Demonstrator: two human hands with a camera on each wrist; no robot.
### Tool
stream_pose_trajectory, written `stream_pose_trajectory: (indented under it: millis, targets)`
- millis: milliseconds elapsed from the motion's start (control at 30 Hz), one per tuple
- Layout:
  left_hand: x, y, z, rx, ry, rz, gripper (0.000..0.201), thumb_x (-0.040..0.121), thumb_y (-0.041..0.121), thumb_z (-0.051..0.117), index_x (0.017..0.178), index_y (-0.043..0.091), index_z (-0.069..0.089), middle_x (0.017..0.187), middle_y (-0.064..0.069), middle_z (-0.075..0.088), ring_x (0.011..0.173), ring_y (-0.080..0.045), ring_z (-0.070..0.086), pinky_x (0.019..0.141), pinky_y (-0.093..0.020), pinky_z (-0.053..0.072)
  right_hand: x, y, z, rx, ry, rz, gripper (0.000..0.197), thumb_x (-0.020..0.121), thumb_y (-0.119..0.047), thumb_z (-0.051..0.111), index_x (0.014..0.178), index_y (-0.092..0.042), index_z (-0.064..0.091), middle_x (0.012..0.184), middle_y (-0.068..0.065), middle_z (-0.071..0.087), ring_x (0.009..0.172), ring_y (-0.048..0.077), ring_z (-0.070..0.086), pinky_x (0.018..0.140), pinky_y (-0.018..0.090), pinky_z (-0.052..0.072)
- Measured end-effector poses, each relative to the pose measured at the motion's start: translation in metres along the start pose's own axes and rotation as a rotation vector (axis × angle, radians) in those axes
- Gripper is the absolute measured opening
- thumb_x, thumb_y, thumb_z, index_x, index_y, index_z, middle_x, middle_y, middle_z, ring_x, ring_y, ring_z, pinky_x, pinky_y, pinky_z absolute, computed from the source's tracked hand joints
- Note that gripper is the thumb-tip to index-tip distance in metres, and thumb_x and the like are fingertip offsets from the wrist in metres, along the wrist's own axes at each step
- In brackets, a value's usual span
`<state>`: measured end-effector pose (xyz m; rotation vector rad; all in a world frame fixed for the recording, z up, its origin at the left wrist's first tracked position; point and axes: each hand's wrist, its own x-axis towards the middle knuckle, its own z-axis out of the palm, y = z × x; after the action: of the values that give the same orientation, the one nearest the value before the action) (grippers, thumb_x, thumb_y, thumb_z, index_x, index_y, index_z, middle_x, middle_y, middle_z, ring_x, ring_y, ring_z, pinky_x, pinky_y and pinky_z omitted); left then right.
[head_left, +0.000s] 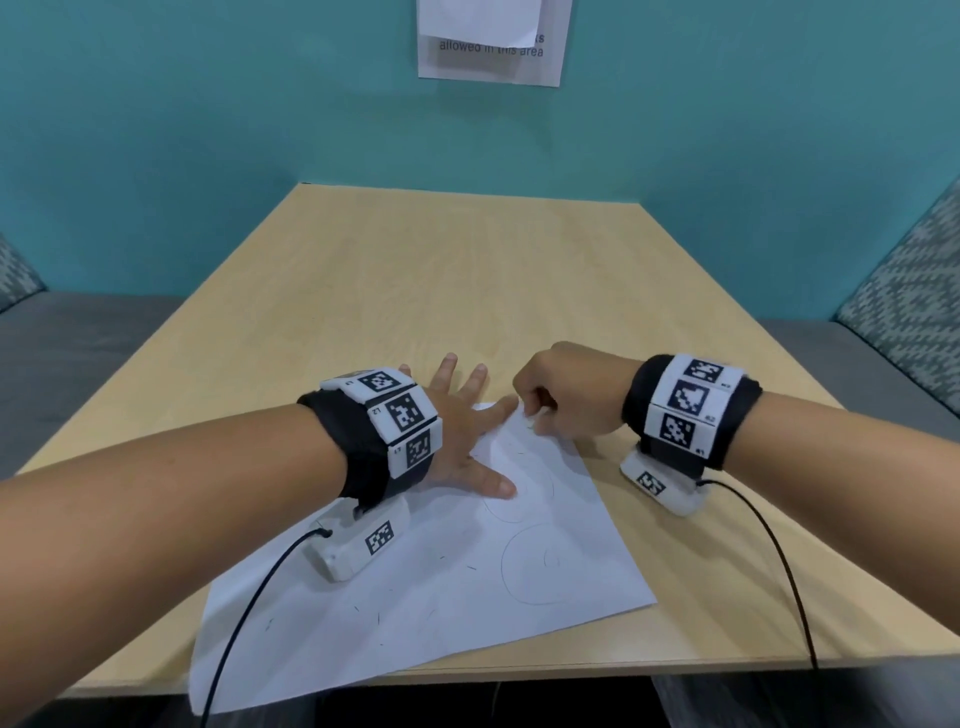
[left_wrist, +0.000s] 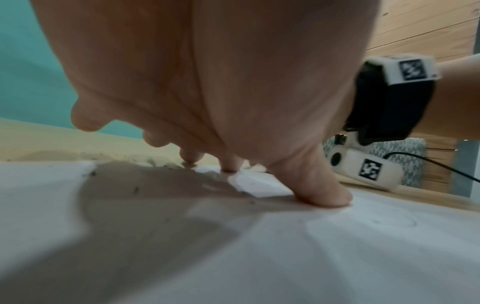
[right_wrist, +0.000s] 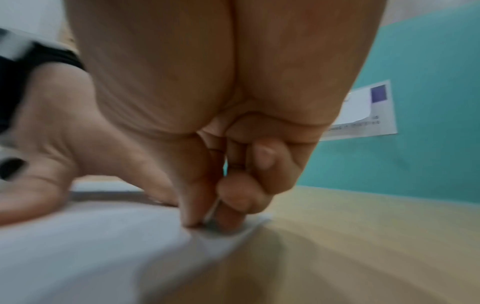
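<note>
A white sheet of paper (head_left: 441, 582) with faint pencil circles and marks lies on the wooden table (head_left: 467, 291), its near corner hanging over the front edge. My left hand (head_left: 462, 431) lies spread and flat on the sheet's far part, its thumb (left_wrist: 322, 193) and fingertips pressing the paper (left_wrist: 259, 257). My right hand (head_left: 550, 400) is curled at the sheet's far corner. In the right wrist view my right hand (right_wrist: 215, 218) pinches that slightly raised corner of the paper (right_wrist: 103, 246) between thumb and forefinger. The left hand (right_wrist: 64, 164) shows beside it.
A teal wall (head_left: 208, 130) with a printed notice (head_left: 488, 52) closes the table's far side. Grey bench seats (head_left: 78, 353) with patterned cushions (head_left: 909, 291) flank the table. Black cables (head_left: 769, 545) trail from both wrist cameras over the front edge.
</note>
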<state>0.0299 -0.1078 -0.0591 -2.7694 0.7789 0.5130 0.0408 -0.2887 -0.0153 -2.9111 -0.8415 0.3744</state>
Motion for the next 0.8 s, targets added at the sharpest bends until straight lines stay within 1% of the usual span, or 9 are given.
stream_pose_trajectory:
  millis: [100,167,267,367,433,533,667,733,800]
  targets:
    - [-0.001,-0.002,-0.001,-0.020,-0.007,0.016,0.102,0.072,0.091,0.036,0.149,0.051,-0.016,0.163,-0.003,-0.024,0.147,-0.038,-0.026,0.109,-0.074,0.001,-0.010,-0.020,0.013,0.030,-0.083,-0.098,0.004,0.078,-0.014,0.065,0.081,-0.013,0.065,0.064,-0.006,0.058,0.057,0.011,0.049,0.060,0.025,0.042]
    - [0.000,-0.002,0.000,-0.015,-0.005,0.007,0.102,0.073,0.091,0.035,0.149,0.050,-0.018,0.164,-0.002,-0.024,0.147,-0.037,-0.026,0.110,-0.074,0.001,-0.008,-0.016,0.008,0.025,-0.077,-0.073,0.005,0.078,-0.015,0.067,0.081,-0.014,0.064,0.065,-0.007,0.058,0.059,0.012,0.051,0.061,0.026,0.043]
    - [0.002,0.000,0.000,0.008,-0.001,-0.018,0.105,0.072,0.093,0.033,0.150,0.047,-0.021,0.164,-0.002,-0.023,0.147,-0.037,-0.025,0.110,-0.073,0.001,-0.003,-0.004,0.000,0.004,0.000,-0.017,0.004,0.077,-0.014,0.067,0.077,-0.014,0.063,0.061,-0.010,0.053,0.056,0.005,0.046,0.060,0.026,0.039]
    - [0.001,-0.002,0.000,-0.005,0.005,0.003,0.102,0.073,0.092,0.034,0.150,0.049,-0.017,0.164,-0.003,-0.022,0.147,-0.039,-0.025,0.109,-0.075,0.003,-0.009,-0.018,0.008,0.029,-0.047,-0.081,0.006,0.079,-0.012,0.065,0.076,-0.015,0.061,0.058,-0.012,0.051,0.053,0.004,0.045,0.054,0.019,0.036]
    - [0.001,-0.004,0.001,-0.013,0.018,0.011,0.102,0.072,0.092,0.035,0.150,0.050,-0.016,0.164,-0.003,-0.022,0.147,-0.039,-0.024,0.109,-0.074,0.003,-0.012,-0.022,0.011,0.048,-0.076,-0.103,0.009,0.080,-0.015,0.068,0.077,-0.018,0.060,0.061,-0.013,0.052,0.055,0.004,0.047,0.055,0.018,0.036]
    - [0.001,-0.002,-0.001,-0.015,0.034,-0.004,0.101,0.074,0.091,0.034,0.150,0.049,-0.018,0.164,-0.003,-0.023,0.147,-0.038,-0.027,0.109,-0.074,-0.001,-0.006,-0.012,0.006,0.041,-0.016,-0.038,0.007,0.078,-0.017,0.069,0.083,-0.015,0.065,0.065,-0.013,0.055,0.059,0.005,0.050,0.060,0.022,0.038]
    - [-0.009,-0.005,-0.004,-0.018,0.022,0.001,0.103,0.076,0.089,0.036,0.152,0.044,-0.016,0.161,0.000,-0.030,0.146,-0.033,-0.030,0.111,-0.072,-0.007,-0.004,-0.012,0.008,0.039,-0.013,-0.025,0.005,0.079,-0.017,0.068,0.082,-0.015,0.065,0.064,-0.012,0.055,0.058,0.006,0.049,0.056,0.020,0.039]
    - [-0.019,-0.010,-0.002,-0.038,-0.034,0.019,0.110,0.074,0.089,0.042,0.153,0.041,-0.016,0.161,0.002,-0.030,0.148,-0.030,-0.027,0.112,-0.070,-0.006,-0.004,-0.010,0.008,0.047,-0.011,-0.007,0.004,0.078,-0.017,0.068,0.080,-0.015,0.064,0.067,-0.008,0.058,0.060,0.009,0.050,0.058,0.022,0.040]
    - [-0.029,-0.011,0.000,-0.051,-0.073,0.037,0.114,0.074,0.087,0.047,0.154,0.038,-0.017,0.162,0.003,-0.028,0.150,-0.029,-0.022,0.114,-0.069,-0.001,-0.003,-0.009,0.007,0.040,-0.002,0.009,0.005,0.078,-0.016,0.067,0.082,-0.014,0.066,0.069,-0.006,0.060,0.063,0.014,0.052,0.058,0.023,0.041]
